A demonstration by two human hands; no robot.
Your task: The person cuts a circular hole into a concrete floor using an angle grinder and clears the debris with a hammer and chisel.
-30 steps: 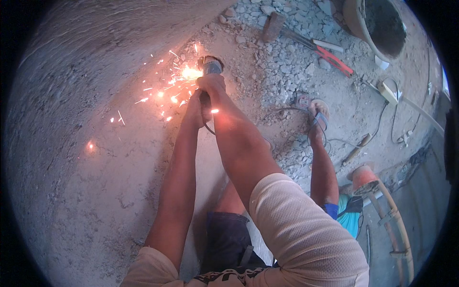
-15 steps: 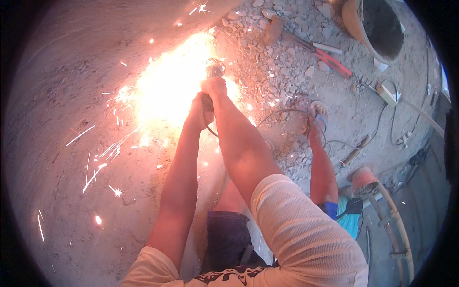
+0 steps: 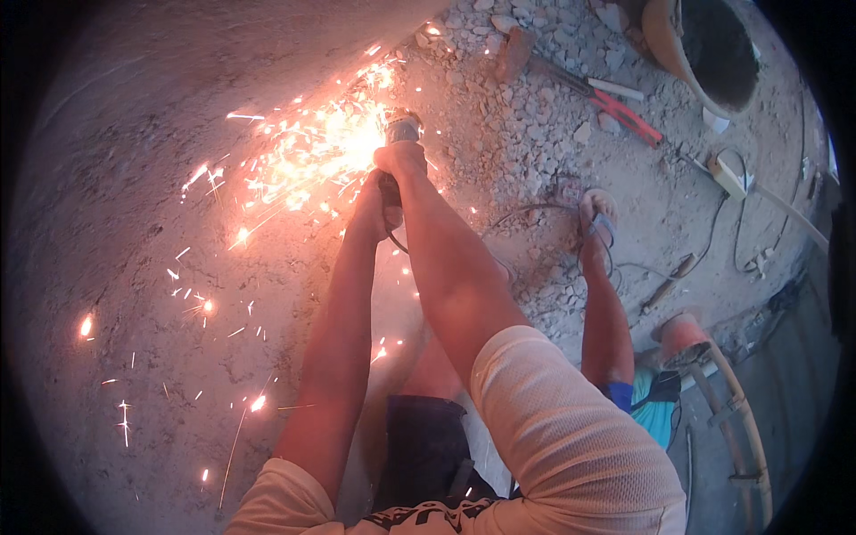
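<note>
Fingers of the right hand (image 3: 401, 159) and the left hand (image 3: 368, 207) are being pressed around a handheld power tool (image 3: 404, 131): its front part is being gripped by the right hand, while its dark rear body is being gripped by the left hand, just behind. The power tool is being held out ahead of the body, its head directed at the rough grey ground (image 3: 223, 357); whether contact is being made cannot be told, as the spot is being hidden by glare. Sparks (image 3: 330, 152) are being thrown out to the left, and the ground there is being lit orange-white. A dark cable (image 3: 398, 243) is being trailed from the rear end beneath the right forearm (image 3: 459, 267). To the right, broken stones (image 3: 535, 116) are being partly covered by a hammer (image 3: 514, 53) with a red-and-black handle. Beyond it, dark grey material (image 3: 713, 53) is being contained in a tilted bucket (image 3: 662, 45). A sandal (image 3: 604, 229) is being worn on a foot (image 3: 590, 203) near the stones. Farther right, a white power strip (image 3: 729, 176) is being surrounded by thin wires.
</note>
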